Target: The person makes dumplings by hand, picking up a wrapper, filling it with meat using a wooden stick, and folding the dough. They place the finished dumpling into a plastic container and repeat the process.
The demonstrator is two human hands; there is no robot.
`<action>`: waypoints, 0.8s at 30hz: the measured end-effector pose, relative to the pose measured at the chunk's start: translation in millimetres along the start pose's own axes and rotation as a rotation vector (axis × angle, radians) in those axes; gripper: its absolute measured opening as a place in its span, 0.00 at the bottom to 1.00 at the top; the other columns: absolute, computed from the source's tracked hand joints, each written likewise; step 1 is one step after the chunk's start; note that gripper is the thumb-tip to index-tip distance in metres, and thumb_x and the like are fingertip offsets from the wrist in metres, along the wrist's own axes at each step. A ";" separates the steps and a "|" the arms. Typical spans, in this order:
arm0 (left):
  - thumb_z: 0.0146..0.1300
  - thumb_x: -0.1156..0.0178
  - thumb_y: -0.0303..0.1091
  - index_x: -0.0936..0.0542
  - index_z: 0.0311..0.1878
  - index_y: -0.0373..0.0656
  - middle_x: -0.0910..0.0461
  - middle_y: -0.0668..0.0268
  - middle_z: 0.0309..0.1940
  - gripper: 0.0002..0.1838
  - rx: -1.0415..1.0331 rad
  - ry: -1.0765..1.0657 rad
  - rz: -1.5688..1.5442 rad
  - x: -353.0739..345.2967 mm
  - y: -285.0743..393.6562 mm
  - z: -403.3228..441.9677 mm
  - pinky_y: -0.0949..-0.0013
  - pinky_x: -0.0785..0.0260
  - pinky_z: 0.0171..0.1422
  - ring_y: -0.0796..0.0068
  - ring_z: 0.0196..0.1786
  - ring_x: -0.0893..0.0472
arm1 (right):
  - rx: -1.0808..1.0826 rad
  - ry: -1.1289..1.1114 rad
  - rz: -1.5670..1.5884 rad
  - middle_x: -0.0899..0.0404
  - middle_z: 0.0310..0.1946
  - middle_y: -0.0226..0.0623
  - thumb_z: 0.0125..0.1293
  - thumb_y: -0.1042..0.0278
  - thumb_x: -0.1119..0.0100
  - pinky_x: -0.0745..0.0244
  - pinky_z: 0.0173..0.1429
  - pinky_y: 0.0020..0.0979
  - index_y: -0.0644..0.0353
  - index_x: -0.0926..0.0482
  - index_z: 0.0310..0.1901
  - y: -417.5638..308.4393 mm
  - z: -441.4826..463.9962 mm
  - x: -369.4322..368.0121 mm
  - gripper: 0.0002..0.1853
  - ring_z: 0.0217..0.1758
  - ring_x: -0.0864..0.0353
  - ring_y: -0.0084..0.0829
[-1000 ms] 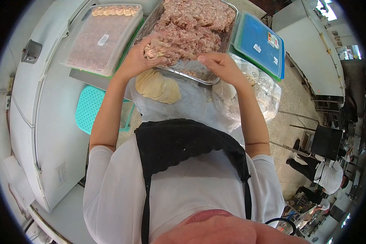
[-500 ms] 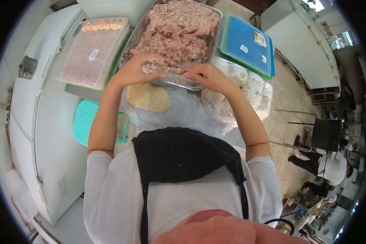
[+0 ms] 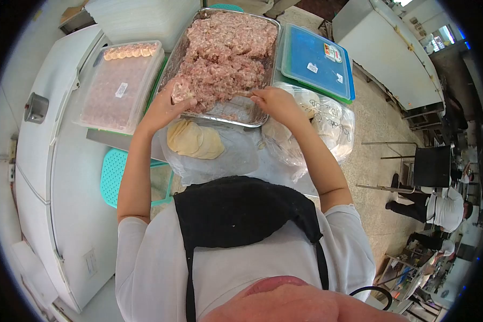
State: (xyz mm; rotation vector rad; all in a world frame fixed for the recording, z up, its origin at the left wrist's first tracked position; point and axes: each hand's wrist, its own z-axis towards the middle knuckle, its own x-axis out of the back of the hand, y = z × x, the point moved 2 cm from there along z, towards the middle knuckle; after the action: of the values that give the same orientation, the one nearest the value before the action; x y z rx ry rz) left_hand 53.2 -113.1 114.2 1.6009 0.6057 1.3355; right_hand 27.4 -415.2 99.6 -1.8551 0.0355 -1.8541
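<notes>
A deep metal tray [image 3: 240, 116] holds a large mound of pinkish minced meat [image 3: 228, 51]. My left hand [image 3: 166, 107] is cupped at the tray's near left corner, its fingers curled around a portion of meat filling [image 3: 181, 95]; any wrapper beneath the filling is hard to make out. At the tray's near right side, my right hand [image 3: 278, 104] grips the handle of a thin spatula [image 3: 246, 93], whose far end reaches the meat. Just in front of the tray, a stack of round pale dough wrappers [image 3: 196, 140] lies on clear plastic sheeting [image 3: 236, 155].
On the left stands a clear lidded container [image 3: 112, 102] with a row of dumplings at its far end. Blue-lidded containers [image 3: 311, 59] and bagged white packs [image 3: 333, 123] are at right. A turquoise stool [image 3: 112, 177] is below left. Another person [image 3: 443, 209] works far right.
My right hand has moved the spatula off the filling in my left hand and over to the meat in the tray. My left hand has shifted slightly left.
</notes>
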 end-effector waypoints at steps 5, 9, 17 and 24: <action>0.50 0.27 0.44 0.24 0.57 0.33 0.20 0.50 0.51 0.34 -0.305 -0.085 0.072 7.8 38.9 2.1 0.62 0.31 0.61 0.60 0.55 0.21 | -0.017 -0.044 0.518 0.17 0.45 0.47 0.70 0.56 0.44 0.26 0.54 0.34 0.62 0.20 0.53 -42.8 -18.8 30.9 0.20 0.48 0.18 0.42; 0.50 0.28 0.42 0.23 0.56 0.34 0.20 0.50 0.53 0.32 -0.286 -0.372 0.120 15.8 34.4 18.1 0.61 0.32 0.63 0.59 0.57 0.22 | 0.236 0.107 0.506 0.17 0.38 0.44 0.68 0.56 0.43 0.23 0.46 0.37 0.60 0.18 0.50 -65.7 -14.0 18.5 0.17 0.40 0.18 0.44; 0.51 0.27 0.39 0.25 0.51 0.39 0.21 0.64 0.45 0.26 -0.259 -0.265 -0.061 45.8 -7.7 39.1 0.67 0.33 0.58 0.71 0.47 0.24 | 0.074 0.294 -0.073 0.20 0.35 0.38 0.68 0.57 0.42 0.24 0.39 0.41 0.51 0.18 0.47 -117.4 -4.0 38.9 0.12 0.35 0.20 0.45; 0.49 0.27 0.45 0.25 0.55 0.40 0.20 0.57 0.48 0.32 -0.504 -0.074 -0.026 116.7 3.2 10.9 0.62 0.30 0.57 0.63 0.49 0.20 | -0.012 0.194 0.264 0.17 0.41 0.47 0.69 0.57 0.45 0.23 0.49 0.40 0.59 0.19 0.50 -171.3 14.4 79.5 0.16 0.45 0.19 0.48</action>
State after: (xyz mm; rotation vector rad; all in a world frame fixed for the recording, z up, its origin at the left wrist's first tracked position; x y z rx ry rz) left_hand 96.3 -21.5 173.2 1.2177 0.2156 1.2782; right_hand -10.7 -291.0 237.4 -1.5855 0.3431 -1.8410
